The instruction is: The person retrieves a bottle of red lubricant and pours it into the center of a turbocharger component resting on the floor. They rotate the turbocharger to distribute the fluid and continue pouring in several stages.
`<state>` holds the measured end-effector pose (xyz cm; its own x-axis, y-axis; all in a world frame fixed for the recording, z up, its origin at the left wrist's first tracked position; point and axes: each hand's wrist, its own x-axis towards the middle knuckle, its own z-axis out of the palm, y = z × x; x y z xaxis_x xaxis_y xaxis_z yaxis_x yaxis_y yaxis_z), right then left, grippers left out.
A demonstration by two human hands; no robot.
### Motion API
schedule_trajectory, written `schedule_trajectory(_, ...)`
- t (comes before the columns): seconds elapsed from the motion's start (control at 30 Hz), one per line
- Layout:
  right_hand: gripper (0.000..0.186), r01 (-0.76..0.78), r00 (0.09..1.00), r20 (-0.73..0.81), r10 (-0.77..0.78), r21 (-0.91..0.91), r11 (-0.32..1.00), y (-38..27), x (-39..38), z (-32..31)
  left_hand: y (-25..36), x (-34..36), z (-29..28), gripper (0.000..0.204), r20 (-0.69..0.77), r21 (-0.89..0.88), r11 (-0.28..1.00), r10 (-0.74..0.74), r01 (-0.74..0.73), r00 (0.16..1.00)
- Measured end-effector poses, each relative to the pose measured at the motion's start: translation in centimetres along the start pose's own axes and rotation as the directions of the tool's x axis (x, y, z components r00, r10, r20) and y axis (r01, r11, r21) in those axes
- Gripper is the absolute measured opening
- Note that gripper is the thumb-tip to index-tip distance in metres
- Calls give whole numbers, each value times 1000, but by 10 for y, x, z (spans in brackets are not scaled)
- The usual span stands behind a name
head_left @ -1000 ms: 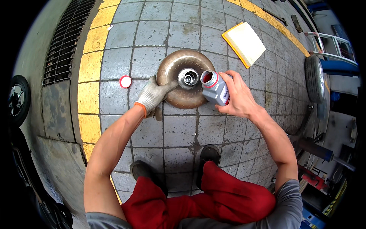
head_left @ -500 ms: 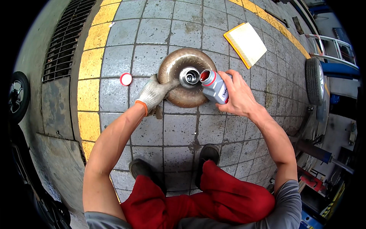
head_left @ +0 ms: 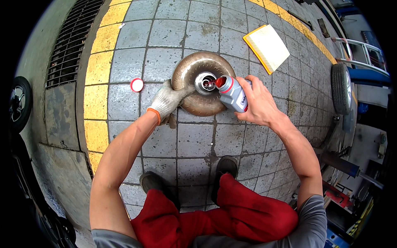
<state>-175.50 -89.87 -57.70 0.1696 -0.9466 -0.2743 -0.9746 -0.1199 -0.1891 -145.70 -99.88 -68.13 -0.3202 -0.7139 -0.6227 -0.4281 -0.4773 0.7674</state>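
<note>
A round brown metal torque converter (head_left: pixel 186 76) lies on the tiled floor, with a shiny hub (head_left: pixel 200 85) open at its middle. My left hand (head_left: pixel 166 100), in a white knitted glove with an orange cuff, grips its left rim, thumb on top and the other fingers partly hidden. In my bare right hand (head_left: pixel 259 102) is a grey plastic oil bottle (head_left: pixel 234 96), tilted with its red-ringed mouth over the hub. Red fluid (head_left: pixel 218 82) runs from the mouth into the hub opening. A red-and-white screw cap (head_left: pixel 136 85) lies on the floor left of the converter.
A pleated air filter (head_left: pixel 268 48) with a yellow edge lies at the far right. Wheels stand at the right (head_left: pixel 341 89) and left (head_left: pixel 20 105). A floor grate (head_left: pixel 70 41) runs beyond the yellow line (head_left: pixel 98 78). My shoes (head_left: pixel 226 166) are close in front.
Red fluid now flows out of the bottle mouth into the hub; before, it stayed inside the neck. The bottle has tipped slightly further. My left hand has kept its place.
</note>
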Motion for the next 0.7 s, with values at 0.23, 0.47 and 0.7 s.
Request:
schedule_trajectory(0.23, 106, 21, 1000, -18, -21, 0, 1000, -3, -1, -4, 1, -2, -1, 91, -4, -13, 1000, -17, 17, 1000)
schedule_trajectory(0.47, 107, 30, 999, -22, -31, -18, 999, -2, -2, -6, 0, 0, 1, 94, -5, -4, 999, -37, 37, 999)
schedule_trajectory(0.7, 106, 34, 999, -25, -35, -38, 999, -2, -3, -7, 5, -4, 0, 98, -4, 12, 1000, -22, 22, 1000)
